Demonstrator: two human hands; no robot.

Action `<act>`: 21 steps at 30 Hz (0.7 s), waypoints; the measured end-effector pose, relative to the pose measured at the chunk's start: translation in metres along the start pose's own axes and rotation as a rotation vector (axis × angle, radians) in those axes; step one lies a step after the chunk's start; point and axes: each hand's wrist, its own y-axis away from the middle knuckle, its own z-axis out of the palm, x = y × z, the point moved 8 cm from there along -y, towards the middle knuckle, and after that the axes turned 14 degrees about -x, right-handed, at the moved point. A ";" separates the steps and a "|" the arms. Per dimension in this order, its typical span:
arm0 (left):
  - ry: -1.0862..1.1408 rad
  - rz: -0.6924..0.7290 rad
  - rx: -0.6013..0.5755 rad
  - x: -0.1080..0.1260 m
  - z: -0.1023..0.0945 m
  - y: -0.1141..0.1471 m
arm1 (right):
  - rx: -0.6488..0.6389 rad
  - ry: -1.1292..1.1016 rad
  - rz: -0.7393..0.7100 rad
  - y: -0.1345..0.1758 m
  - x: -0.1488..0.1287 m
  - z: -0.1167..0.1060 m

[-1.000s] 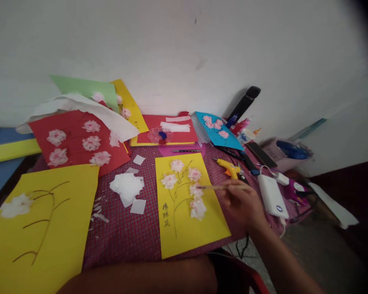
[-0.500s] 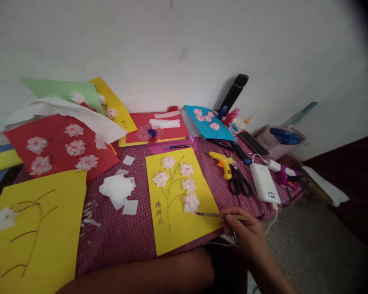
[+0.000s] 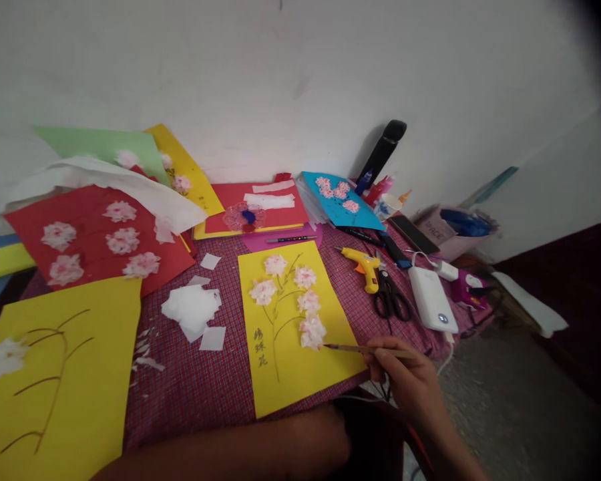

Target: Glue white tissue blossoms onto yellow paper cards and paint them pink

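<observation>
My right hand is closed around a thin paintbrush. Its tip is at the lower edge of the lowest pink-tinted paper flower; I cannot tell if they touch. That flower is on a yellow sheet with drawn stems, several fluffy flowers and written characters along its left side. Across the bottom lies my left forearm. At its right end my left hand is dim, its fingers hidden.
A yellow glue gun, black scissors and white power bank lie to the right. Left of the sheet is a pile of white paper squares. Another yellow sheet and a red flower sheet are farther left.
My right hand and the paintbrush have shifted slightly to the right, and the tip has moved a little right along the flower's lower edge.
</observation>
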 end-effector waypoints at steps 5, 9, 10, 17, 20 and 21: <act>0.007 -0.001 0.014 0.000 -0.003 0.002 | 0.023 0.013 0.014 -0.002 0.002 -0.001; 0.014 -0.002 0.015 0.000 -0.003 0.000 | 0.036 -0.035 -0.003 0.000 0.003 -0.005; 0.015 -0.002 0.016 0.000 -0.003 0.000 | 0.040 -0.048 -0.013 0.000 0.002 -0.005; 0.008 -0.002 0.014 0.002 -0.007 0.003 | 0.016 -0.001 0.008 -0.002 0.005 -0.001; 0.003 -0.001 0.011 0.003 -0.008 0.004 | 0.044 -0.050 -0.019 -0.004 0.004 -0.004; 0.001 0.000 0.012 0.003 -0.009 0.004 | 0.055 -0.064 -0.028 -0.005 0.003 -0.005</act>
